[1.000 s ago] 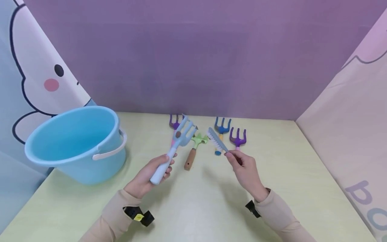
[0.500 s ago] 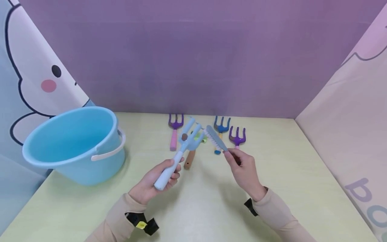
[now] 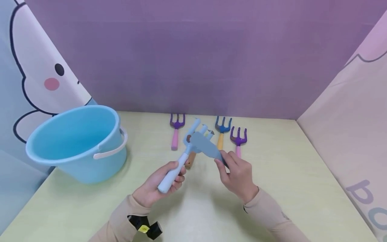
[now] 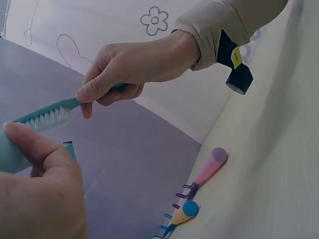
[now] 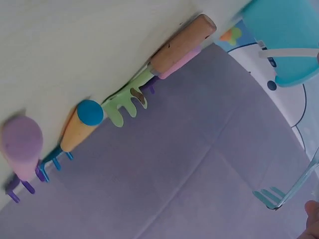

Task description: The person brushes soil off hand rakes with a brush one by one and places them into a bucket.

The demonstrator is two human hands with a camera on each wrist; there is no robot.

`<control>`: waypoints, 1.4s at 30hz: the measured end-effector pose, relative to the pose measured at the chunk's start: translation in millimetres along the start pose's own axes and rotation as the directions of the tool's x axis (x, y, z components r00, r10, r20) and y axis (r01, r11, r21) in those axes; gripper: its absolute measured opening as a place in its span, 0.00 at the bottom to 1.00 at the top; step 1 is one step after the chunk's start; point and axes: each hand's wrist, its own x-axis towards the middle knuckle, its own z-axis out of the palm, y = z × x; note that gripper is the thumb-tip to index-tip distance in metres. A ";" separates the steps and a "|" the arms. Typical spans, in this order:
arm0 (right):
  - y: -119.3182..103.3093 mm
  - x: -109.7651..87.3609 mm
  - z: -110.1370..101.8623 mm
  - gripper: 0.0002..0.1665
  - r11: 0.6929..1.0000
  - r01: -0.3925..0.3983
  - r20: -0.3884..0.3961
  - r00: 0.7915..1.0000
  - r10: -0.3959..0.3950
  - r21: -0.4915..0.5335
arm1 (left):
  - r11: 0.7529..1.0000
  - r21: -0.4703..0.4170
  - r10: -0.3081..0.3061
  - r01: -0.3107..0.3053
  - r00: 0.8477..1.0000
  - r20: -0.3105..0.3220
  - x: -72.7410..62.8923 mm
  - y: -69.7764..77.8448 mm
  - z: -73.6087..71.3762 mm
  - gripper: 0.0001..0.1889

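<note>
My left hand (image 3: 155, 185) grips the pale blue handle of a hand fork (image 3: 173, 175), held tilted above the table with its tines pointing up and away. A brown spot shows on the fork's head. My right hand (image 3: 240, 173) pinches the handle of a blue-grey brush (image 3: 206, 145), whose flat back covers part of the fork's head in the head view. White bristles (image 4: 47, 118) face down toward the fork in the left wrist view; whether they touch it I cannot tell. The right wrist view catches only the fork's tines (image 5: 271, 196) and a bit of the left hand.
A light blue bucket (image 3: 90, 168) with a white handle stands at left. Behind my hands lie a purple-and-pink fork (image 3: 174, 139), a green one with a wooden handle (image 3: 190, 160), a blue-and-yellow one (image 3: 223, 128) and another purple one (image 3: 239, 137). A purple wall (image 3: 211, 67) backs the table.
The left hand has moved slightly right with the fork. The right hand has come left and lower, turning the brush so its back faces up over the fork's head.
</note>
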 end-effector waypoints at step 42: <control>2.9 6.1 -34.0 0.27 0.997 -0.069 -0.012 0.998 0.068 -0.029 | 0.985 0.143 0.107 -0.096 0.992 -0.070 -13.8 13.6 17.3 0.16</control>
